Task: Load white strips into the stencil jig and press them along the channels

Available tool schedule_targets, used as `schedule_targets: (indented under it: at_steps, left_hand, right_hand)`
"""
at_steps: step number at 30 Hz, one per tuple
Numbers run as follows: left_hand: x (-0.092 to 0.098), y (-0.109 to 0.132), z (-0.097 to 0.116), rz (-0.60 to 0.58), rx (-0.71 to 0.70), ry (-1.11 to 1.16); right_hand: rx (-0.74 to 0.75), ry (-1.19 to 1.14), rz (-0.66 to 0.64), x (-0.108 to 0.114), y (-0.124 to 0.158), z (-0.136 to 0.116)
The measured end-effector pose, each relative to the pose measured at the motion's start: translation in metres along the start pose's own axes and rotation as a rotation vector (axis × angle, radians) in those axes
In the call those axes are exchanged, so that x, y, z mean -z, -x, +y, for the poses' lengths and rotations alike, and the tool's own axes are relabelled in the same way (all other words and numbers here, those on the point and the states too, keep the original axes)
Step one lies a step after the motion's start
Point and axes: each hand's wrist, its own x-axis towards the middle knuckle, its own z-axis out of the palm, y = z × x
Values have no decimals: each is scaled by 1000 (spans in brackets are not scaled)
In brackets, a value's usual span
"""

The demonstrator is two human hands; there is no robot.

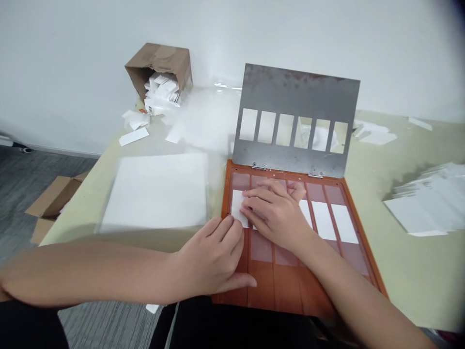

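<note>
An orange tray [286,291] with long slots lies at the table's front edge, its grey metal lid [301,92] with a row of windows raised on hinges. White cards lie across the slots; one white card [324,220] and another [344,223] show at the right. My right hand [278,211] rests over the middle slots, fingertips on the leftmost white card [239,208], fingers spread. Beside that card's lower edge is my left hand [218,254], its fingers curled and thumb stretched out over the tray; whatever its fingertips may hold is hidden.
A stack of white sheets [160,191] lies left of the tray. Behind it, a cardboard box [163,55] on its side spills white cards. More white cards [432,198] are piled at the right. An open carton [54,198] stands on the floor at left.
</note>
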Motion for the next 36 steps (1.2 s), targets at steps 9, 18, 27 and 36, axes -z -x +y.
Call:
schedule_targets:
  at_steps: [9, 18, 27, 36]
  left_hand:
    - [0, 2, 0, -1, -20, -38]
    - [0, 0, -2, -17, -5, 35]
    - [-2, 0, -4, 8, -5, 50]
    - [-4, 2, -3, 25, 19, 51]
  right_hand:
    - [-3, 7, -10, 0, 0, -1]
    - [10, 80, 0, -1, -1, -3]
    - [1, 54, -31, 1, -2, -4]
    - [-25, 30, -33, 1, -2, -5]
